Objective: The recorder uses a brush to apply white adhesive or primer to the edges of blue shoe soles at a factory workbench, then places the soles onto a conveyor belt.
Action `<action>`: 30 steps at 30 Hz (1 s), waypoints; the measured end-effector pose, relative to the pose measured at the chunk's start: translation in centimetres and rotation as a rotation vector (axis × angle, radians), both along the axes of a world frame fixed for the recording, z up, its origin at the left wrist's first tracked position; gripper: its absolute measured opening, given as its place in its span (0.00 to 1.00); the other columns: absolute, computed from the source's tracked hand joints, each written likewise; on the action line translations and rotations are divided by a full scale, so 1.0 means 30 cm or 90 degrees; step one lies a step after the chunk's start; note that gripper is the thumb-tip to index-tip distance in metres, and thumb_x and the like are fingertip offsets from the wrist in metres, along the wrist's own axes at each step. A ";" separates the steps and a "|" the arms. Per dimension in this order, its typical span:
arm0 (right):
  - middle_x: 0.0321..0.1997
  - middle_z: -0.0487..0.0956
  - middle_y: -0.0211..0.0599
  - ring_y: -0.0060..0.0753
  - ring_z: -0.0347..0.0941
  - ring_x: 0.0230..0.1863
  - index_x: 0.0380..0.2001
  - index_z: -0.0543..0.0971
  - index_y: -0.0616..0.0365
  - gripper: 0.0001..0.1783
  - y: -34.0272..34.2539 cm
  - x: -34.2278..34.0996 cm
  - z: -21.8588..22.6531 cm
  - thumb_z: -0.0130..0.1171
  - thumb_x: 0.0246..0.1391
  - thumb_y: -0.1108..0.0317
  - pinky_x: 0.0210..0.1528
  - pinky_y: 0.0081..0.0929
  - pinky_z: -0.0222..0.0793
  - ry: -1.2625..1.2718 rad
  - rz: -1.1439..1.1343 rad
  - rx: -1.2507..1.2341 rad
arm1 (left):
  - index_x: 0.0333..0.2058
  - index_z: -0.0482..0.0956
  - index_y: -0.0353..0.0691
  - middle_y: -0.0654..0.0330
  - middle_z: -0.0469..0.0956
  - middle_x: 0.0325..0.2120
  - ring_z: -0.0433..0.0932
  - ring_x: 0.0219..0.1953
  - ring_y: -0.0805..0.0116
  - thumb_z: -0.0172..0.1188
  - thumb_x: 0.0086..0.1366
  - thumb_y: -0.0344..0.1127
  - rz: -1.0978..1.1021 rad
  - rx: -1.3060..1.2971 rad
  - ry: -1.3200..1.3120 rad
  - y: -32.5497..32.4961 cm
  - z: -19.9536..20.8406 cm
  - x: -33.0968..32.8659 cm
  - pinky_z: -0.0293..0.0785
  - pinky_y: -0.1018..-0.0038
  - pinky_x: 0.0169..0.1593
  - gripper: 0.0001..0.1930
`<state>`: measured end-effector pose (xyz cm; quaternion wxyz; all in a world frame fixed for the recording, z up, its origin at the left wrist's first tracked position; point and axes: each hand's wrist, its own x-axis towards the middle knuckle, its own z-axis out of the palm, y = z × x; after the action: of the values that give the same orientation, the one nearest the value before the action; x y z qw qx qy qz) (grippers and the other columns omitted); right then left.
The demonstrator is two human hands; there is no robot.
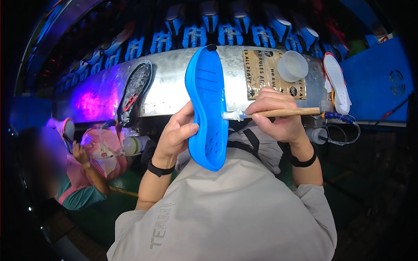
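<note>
A blue shoe sole [203,95] is held upright in front of me, its inner face showing raised ribs and small holes. My left hand [177,132] grips its left edge, with the thumb over the rim. In my right hand [277,114] is a brush [300,112] with a wooden handle. The brush's whitish tip touches the right inner edge of the sole, where a wet sheen shows. Just beyond my right hand, a translucent cup [292,66] stands on a piece of printed brown cardboard [253,65].
A metal bench [170,91] runs across in front of me. A black shoe sole [135,93] lies on its left, a white one [336,82] at its right. Behind stand rows of blue shoe parts [194,35]. At the left a person [89,169] works on a shoe.
</note>
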<state>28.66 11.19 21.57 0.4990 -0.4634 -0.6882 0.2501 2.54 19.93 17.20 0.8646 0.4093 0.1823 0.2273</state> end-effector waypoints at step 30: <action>0.36 0.80 0.33 0.23 0.74 0.38 0.38 0.82 0.63 0.05 -0.059 0.056 -0.306 0.60 0.59 0.74 0.44 0.22 0.69 0.308 -0.256 -0.153 | 0.58 0.67 0.19 0.39 0.76 0.50 0.80 0.49 0.50 0.41 0.77 0.49 0.604 0.234 -0.017 0.900 0.695 -0.034 0.81 0.63 0.48 0.31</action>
<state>30.33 9.41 12.40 0.6290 -0.5727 -0.4105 0.3284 1.50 46.94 38.04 0.5822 0.4240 0.2937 0.6285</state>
